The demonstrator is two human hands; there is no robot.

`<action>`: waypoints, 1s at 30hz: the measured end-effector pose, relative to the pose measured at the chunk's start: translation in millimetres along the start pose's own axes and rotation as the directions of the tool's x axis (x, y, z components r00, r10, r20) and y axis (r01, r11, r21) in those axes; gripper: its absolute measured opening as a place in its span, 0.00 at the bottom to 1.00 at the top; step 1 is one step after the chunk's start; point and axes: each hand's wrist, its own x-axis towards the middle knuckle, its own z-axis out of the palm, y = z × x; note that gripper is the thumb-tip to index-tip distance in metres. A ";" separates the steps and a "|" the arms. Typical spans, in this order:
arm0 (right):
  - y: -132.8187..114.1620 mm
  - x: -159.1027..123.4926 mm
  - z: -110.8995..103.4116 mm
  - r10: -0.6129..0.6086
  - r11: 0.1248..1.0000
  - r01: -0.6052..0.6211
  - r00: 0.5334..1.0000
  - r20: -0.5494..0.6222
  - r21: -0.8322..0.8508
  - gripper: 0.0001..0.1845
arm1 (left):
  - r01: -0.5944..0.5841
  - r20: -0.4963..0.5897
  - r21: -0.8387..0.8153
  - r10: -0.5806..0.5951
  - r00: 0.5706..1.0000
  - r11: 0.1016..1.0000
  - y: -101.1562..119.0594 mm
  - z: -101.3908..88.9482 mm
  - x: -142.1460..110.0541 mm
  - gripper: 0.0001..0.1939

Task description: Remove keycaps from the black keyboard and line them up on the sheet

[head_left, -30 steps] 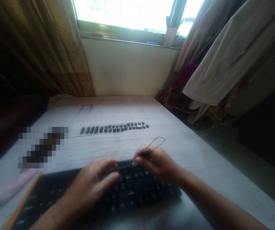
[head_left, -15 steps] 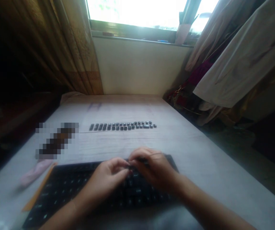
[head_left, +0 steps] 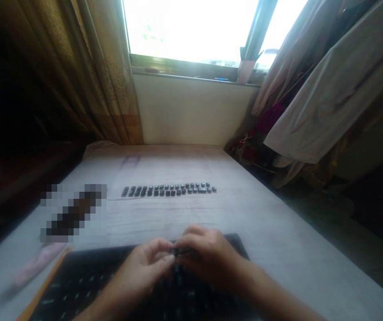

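Note:
A black computer keyboard [head_left: 74,281] lies on the pale sheet, its near side cut off by the frame. Over its far edge, right of the middle, my left hand [head_left: 149,261] and my right hand [head_left: 208,254] meet at the fingertips. Both are closed in a pinch around a small dark piece [head_left: 175,252], too blurred and covered to name. Beyond the keyboard, several loose black keycaps [head_left: 168,190] stand in two rows across the sheet.
An orange-yellow strip [head_left: 46,285] runs along the keyboard's left side. Beside it lie a pink cloth-like item [head_left: 39,263] and a pixelated object [head_left: 74,211]. The surface's right edge [head_left: 295,209] drops to a dark floor. Clothes [head_left: 325,98] hang at the right.
The whole view has shifted, so keyboard, keycaps and window sit lower in the picture. My hands stay pinched together over the keyboard's far edge.

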 end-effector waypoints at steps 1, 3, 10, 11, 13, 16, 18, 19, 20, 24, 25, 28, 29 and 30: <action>-0.9 0.5 0.7 0.008 1.000 -0.008 1.000 0.013 -0.017 0.07 | -0.008 0.002 -0.005 0.008 1.000 1.000 -3.4 0.4 1.5 0.25; -2.0 2.1 0.3 0.025 0.999 -0.023 0.999 0.047 -0.044 0.07 | -0.016 0.021 -0.018 0.016 1.000 1.000 -9.5 1.2 3.8 0.25; 54.5 19.2 -50.6 0.285 0.958 -0.286 0.958 -0.035 -0.009 0.06 | -0.163 -0.063 0.161 0.175 0.983 0.973 -11.4 -18.4 0.7 0.30; 72.7 21.6 -62.1 0.386 0.919 -0.391 0.919 -0.083 -0.055 0.07 | -0.181 -0.075 0.236 0.203 0.976 0.955 -10.7 -24.6 1.1 0.29; 110.6 24.1 -81.7 0.527 0.829 -0.547 0.834 -0.163 -0.119 0.09 | -0.186 -0.115 0.349 0.239 0.964 0.919 -10.1 -36.3 3.3 0.27; 157.5 22.9 -96.5 0.588 0.771 -0.617 0.784 -0.199 -0.158 0.08 | -0.160 -0.165 0.406 0.244 0.956 0.900 -10.0 -47.4 7.3 0.27; 176.8 20.8 -96.6 0.614 0.747 -0.641 0.767 -0.188 -0.178 0.07 | -0.150 -0.180 0.404 0.239 0.954 0.902 -9.1 -50.6 8.8 0.27; 183.1 19.9 -94.8 0.624 0.738 -0.649 0.761 -0.177 -0.186 0.07 | -0.147 -0.185 0.404 0.237 0.954 0.903 -8.2 -51.6 9.1 0.28; 187.8 19.2 -92.3 0.633 0.731 -0.654 0.756 -0.164 -0.193 0.07 | -0.143 -0.193 0.408 0.239 0.952 0.902 -7.2 -52.4 9.3 0.29; 198.6 17.3 -82.5 0.661 0.714 -0.666 0.743 -0.106 -0.215 0.08 | -0.126 -0.231 0.449 0.251 0.940 0.885 -4.1 -56.0 9.2 0.31; 200.9 16.9 -80.9 0.668 0.710 -0.669 0.739 -0.090 -0.220 0.08 | -0.126 -0.232 0.459 0.255 0.939 0.879 -3.9 -57.0 9.3 0.30; 208.6 15.5 -77.6 0.690 0.695 -0.679 0.722 -0.045 -0.237 0.12 | -0.130 -0.222 0.476 0.262 0.939 0.870 -3.7 -58.9 9.8 0.29; 211.1 15.1 -77.0 0.698 0.689 -0.683 0.715 -0.034 -0.243 0.14 | -0.124 -0.225 0.479 0.258 0.940 0.869 -3.5 -59.1 10.0 0.29; 213.4 14.7 -76.5 0.704 0.683 -0.687 0.709 -0.026 -0.248 0.15 | -0.113 -0.233 0.480 0.250 0.940 0.870 -3.2 -59.2 10.0 0.29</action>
